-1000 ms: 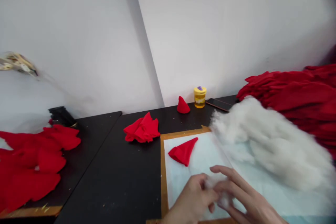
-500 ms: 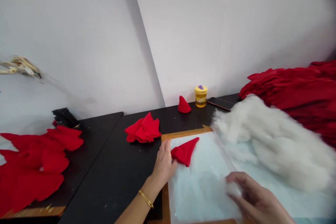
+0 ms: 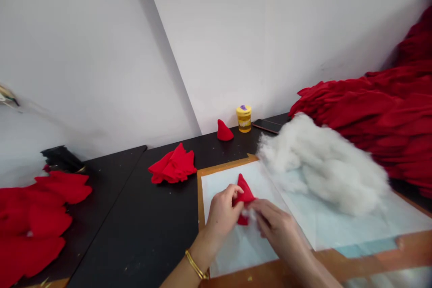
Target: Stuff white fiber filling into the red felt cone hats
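A small red felt cone (image 3: 245, 189) is pinched in my left hand (image 3: 222, 209), its tip pointing away from me over the white sheet (image 3: 243, 252). At the cone's open lower edge, the fingers of my right hand (image 3: 275, 220) are closed on a small tuft of white stuffing (image 3: 250, 214), partly hidden between the hands. The big heap of white stuffing (image 3: 324, 166) lies to the right of my hands. Farther back, another red cone (image 3: 224, 131) stands upright on the black table.
A yellow-lidded jar (image 3: 244, 119) and a dark phone (image 3: 268, 126) stand and lie near the wall. Red fabric pieces (image 3: 173, 165) are bunched left of the sheet, more red cloth (image 3: 37, 225) lies far left, and a tall red stack (image 3: 378, 117) rises at the right.
My left hand has picked up the red cone from the sheet. My right hand has moved left from beside the stuffing heap, bringing the tuft to the cone. The view has shifted right.
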